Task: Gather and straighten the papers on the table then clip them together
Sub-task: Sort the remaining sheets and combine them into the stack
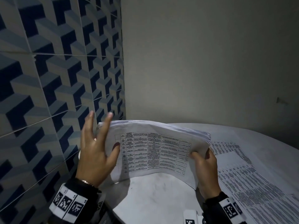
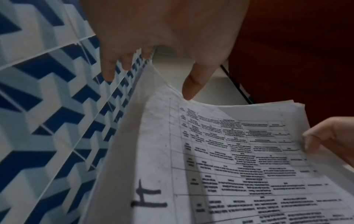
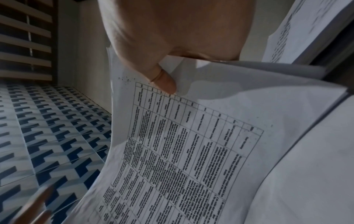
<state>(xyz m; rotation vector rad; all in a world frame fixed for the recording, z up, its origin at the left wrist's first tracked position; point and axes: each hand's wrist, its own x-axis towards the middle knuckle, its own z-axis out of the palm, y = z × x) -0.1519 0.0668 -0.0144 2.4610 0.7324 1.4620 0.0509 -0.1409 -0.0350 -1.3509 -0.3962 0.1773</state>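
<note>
Paper stack [image 1: 155,151] upright between hands: right hand [image 1: 205,172] pinches it, left hand [image 1: 95,147] flat-fingered alongside; loose sheets [image 1: 252,180] right of them, unclipped.

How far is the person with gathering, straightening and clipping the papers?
Partly done: a stack of papers is gathered and stands upright on the table. In hand: the right hand pinches its right edge, while the left hand is open at the left edge, thumb on the sheet. Left: more printed sheets lie flat on the table, the stack's top edge is fanned, and no clip is visible.
</note>
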